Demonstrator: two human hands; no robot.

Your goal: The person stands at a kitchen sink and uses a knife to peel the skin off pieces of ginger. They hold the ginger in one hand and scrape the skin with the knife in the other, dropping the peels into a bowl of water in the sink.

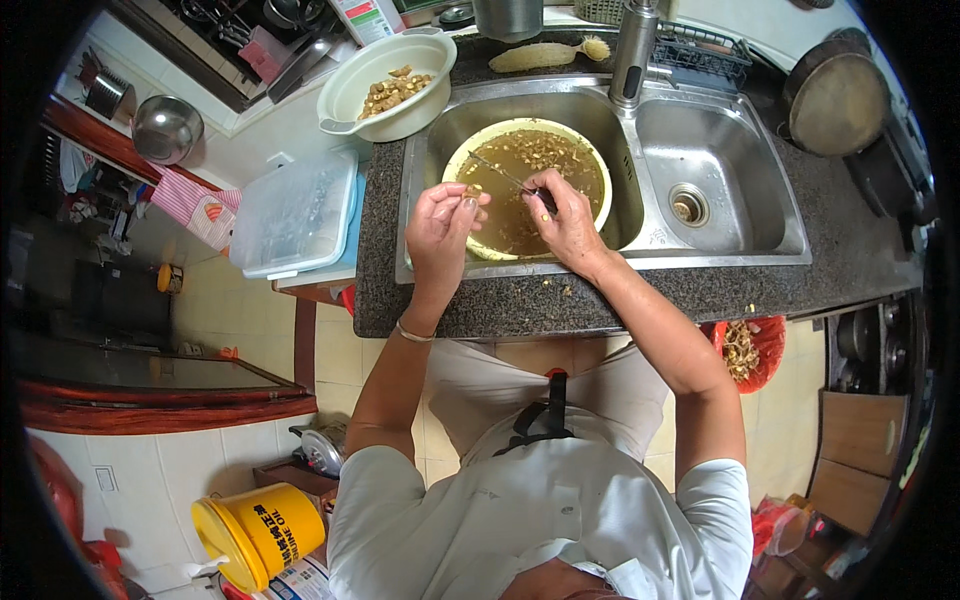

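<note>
My left hand [444, 232] pinches a small brown-and-yellow root piece [474, 192], possibly ginger, between thumb and fingers. In my right hand [564, 217] is a small knife [496, 169] with a dark handle, its thin blade pointing up and left. Both hands are over a pale yellow basin [604, 166] standing in the left sink bowl [628, 217]. Murky brown water [495, 217] fills it, with many peelings and yellow bits [551, 150] floating on top. Up and left, a white plastic basin [337, 97] holds several more root pieces [394, 91].
The faucet [632, 56] rises between the bowls. A loofah-like scrubber [544, 55] lies behind the sink. Scraps fill a red-lined bin [772, 352] below the counter's front edge [510, 319]. A lidded plastic box [300, 214] stands left, pans [840, 105] right.
</note>
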